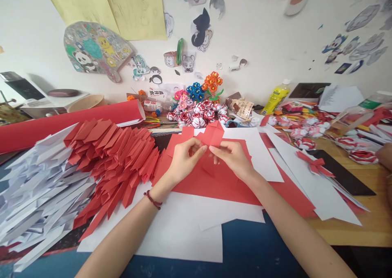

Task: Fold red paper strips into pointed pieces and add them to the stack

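A small folded piece of red paper (215, 134) is held up in front of me, its top coming to a point. My left hand (186, 157) pinches its lower left corner between thumb and fingers. At its lower right, my right hand (232, 157) grips the paper the same way, thumbs nearly meeting. Below both hands lie red paper sheets (220, 190) on top of white sheets (171, 229). Left of my hands is a large heap of folded red paper pieces (119, 151), beside folded white paper pieces (45, 188).
A red paper roll (76, 120) lies behind the heaps. Red-and-white paper flowers (199, 116) and a potted orange flower (212, 84) stand at the back, near a yellow bottle (276, 98). Another person's arm (385, 159) shows at the right edge.
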{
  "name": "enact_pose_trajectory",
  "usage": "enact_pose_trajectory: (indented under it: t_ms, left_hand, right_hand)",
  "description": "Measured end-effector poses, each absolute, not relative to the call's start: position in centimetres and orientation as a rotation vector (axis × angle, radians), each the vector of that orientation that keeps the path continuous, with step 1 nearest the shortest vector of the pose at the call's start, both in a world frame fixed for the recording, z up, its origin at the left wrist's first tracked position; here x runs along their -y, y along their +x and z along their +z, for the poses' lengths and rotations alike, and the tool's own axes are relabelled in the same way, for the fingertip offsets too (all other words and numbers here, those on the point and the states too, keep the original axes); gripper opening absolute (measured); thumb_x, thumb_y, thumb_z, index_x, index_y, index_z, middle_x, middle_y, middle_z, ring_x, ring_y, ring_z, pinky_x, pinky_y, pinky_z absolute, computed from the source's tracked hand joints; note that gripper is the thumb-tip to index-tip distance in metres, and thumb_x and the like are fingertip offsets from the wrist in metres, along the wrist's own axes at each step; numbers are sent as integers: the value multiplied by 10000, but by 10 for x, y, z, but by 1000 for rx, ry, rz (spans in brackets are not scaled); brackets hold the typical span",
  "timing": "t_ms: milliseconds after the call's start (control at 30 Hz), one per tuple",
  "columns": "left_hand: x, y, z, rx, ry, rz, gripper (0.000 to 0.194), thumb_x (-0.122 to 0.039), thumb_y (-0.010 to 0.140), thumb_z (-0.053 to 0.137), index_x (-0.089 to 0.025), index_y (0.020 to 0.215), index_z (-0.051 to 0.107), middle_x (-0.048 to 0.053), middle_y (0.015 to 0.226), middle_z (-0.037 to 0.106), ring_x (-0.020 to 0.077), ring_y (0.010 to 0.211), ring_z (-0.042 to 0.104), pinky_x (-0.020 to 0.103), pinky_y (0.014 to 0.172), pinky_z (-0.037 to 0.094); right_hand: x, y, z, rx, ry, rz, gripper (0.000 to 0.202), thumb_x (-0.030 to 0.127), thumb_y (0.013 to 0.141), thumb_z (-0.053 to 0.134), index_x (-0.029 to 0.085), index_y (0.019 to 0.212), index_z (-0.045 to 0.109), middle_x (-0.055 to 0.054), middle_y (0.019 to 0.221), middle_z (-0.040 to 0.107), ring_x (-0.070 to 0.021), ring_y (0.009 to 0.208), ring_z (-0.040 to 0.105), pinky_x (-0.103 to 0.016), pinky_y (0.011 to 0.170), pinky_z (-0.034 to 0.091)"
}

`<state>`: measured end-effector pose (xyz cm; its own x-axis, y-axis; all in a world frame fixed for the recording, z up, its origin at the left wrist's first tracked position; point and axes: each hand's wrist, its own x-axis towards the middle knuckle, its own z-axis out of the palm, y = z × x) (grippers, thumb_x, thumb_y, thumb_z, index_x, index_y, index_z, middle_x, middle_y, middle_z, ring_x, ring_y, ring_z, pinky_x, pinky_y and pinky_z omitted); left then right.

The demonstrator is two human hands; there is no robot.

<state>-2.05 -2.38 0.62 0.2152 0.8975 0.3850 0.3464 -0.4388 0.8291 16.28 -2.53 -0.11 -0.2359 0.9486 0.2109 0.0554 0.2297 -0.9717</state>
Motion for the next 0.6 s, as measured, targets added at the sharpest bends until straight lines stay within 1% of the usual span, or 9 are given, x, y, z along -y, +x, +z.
enact_pose_trajectory:
  t_ms: [133,400,500,600]
  left_hand:
    - [24,-20,6,-1159,1900,1194,254,-391,885,582,-168,764,585,-25,667,566,91,613,466,223,586,358]
    - [26,-18,7,-1161,1924,1175,261,-377,894,567,-168,739,556,-30,644,522,91,599,433,224,576,337]
    - [28,-17,7,-1156,1933,1162,255,-370,900,560,-165,750,559,-26,664,536,91,613,444,221,585,342]
    - [29,-18,7,-1161,1925,1152,255,-377,922,525,-163,796,581,-14,714,579,96,649,481,216,611,362]
  right_hand:
    - [25,163,-1,1512,-960,1182,313,466,816,697,154,798,716,-50,744,686,-138,566,580,-290,581,475]
    - [24,163,-2,1478,-935,1252,291,439,784,734,151,821,710,-32,737,669,-129,552,570,-281,565,473]
    - [24,163,-3,1475,-929,1250,269,409,790,731,144,837,710,-33,741,670,-126,558,567,-279,572,474]
    - [24,163,-3,1483,-935,1221,252,389,791,731,141,829,710,-26,702,661,-127,562,567,-275,572,470]
